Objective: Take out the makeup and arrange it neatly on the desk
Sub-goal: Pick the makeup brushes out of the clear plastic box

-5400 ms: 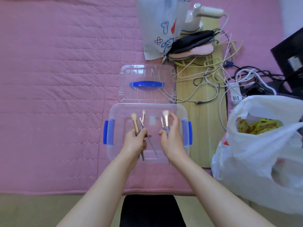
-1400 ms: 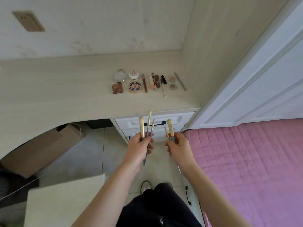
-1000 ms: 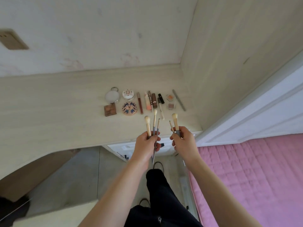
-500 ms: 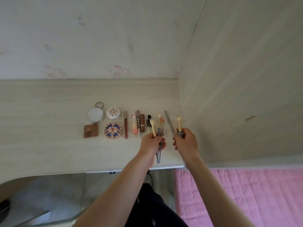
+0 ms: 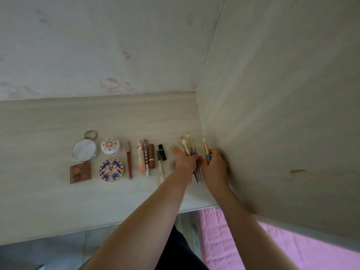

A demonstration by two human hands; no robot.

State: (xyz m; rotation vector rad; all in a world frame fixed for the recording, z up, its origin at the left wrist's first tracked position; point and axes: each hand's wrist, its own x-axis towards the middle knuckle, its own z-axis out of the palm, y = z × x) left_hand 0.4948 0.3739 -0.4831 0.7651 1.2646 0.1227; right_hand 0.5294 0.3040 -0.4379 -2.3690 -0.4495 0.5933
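Note:
My left hand point(image 5: 186, 163) grips a bunch of cream-tipped makeup brushes point(image 5: 187, 145) over the right end of the pale desk point(image 5: 48, 201). Close beside it, my right hand point(image 5: 215, 168) holds more brushes point(image 5: 205, 146) near the side panel. Left of my hands a row of makeup lies on the desk: a round mirror point(image 5: 84, 150), a white compact point(image 5: 110, 145), a brown palette point(image 5: 80, 172), a blue patterned compact point(image 5: 111, 170), a slim red pencil point(image 5: 128, 159), lipsticks point(image 5: 151, 158), a black tube point(image 5: 162, 152), a white pen point(image 5: 160, 170) and a small orange pan point(image 5: 176, 150).
A tall wooden side panel point(image 5: 282, 114) closes off the desk on the right, and the wall point(image 5: 97, 45) stands behind it. A pink quilted bed point(image 5: 263, 250) lies below the desk's right end. Grey floor point(image 5: 39, 254) shows under the desk's front edge.
I have turned from the plastic box on the bed to the desk. Both hands carried the brushes forward and now hold them low over the desk's right end, past the row.

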